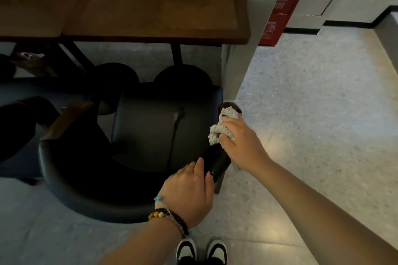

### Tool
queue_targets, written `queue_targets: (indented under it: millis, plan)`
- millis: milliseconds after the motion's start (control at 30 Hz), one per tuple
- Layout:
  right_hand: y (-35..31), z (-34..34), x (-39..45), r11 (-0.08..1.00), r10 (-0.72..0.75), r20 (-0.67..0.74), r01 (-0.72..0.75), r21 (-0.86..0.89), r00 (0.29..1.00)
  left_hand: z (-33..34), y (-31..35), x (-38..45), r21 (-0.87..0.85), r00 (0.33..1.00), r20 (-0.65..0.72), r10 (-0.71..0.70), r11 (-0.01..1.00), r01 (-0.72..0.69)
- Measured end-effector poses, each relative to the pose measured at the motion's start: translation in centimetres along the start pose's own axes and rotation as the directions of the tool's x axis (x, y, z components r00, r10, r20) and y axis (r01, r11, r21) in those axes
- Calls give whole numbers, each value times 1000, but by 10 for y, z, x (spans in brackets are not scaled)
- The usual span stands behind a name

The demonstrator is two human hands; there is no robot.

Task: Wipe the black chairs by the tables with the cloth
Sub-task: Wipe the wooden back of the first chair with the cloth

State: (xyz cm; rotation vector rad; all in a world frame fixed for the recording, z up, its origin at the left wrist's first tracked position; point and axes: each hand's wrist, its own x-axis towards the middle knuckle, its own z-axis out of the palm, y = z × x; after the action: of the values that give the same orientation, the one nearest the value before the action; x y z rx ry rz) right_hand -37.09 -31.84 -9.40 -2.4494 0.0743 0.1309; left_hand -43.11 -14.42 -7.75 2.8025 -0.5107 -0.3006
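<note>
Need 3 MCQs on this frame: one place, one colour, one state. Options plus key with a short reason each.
1. Where is the cloth?
A. on the chair's right armrest
B. on the table
C. on the floor

2. What colour is the cloth?
A. red
B. pale grey-white
C. dark blue

3. What is the left hand doing?
A. hanging free in the air
B. holding the cloth
C. resting on the chair by the armrest's near end

Key:
1 A, the right hand presses the cloth onto the armrest.
2 B, it shows pale against the dark wood.
3 C, the left hand's fingers lie over the armrest's near end.
</note>
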Motion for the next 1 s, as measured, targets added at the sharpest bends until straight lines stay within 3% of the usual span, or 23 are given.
queue_targets:
  millis: [200, 433, 600, 733, 1000]
  plan:
    - [-6, -6, 41, 994, 85, 20, -86, 72, 996, -3, 2, 0, -2, 1000, -8, -20, 1000, 20]
    - [12, -9, 3, 995, -49, 89, 41, 89, 995, -5, 4, -1, -16, 999, -7, -44, 999, 44]
    - [7, -5, 42, 992, 53, 74, -61, 113, 996, -5, 4, -1, -1, 999, -17, -35, 999, 35]
    - [3, -1, 25, 979, 121, 30, -124, 161, 992, -3, 2, 0, -33, 999, -11, -39, 999, 39]
    - [-36, -11, -50, 972, 205, -97, -191, 139, 974, -24, -24, -13, -304, 996, 81, -46, 950, 69]
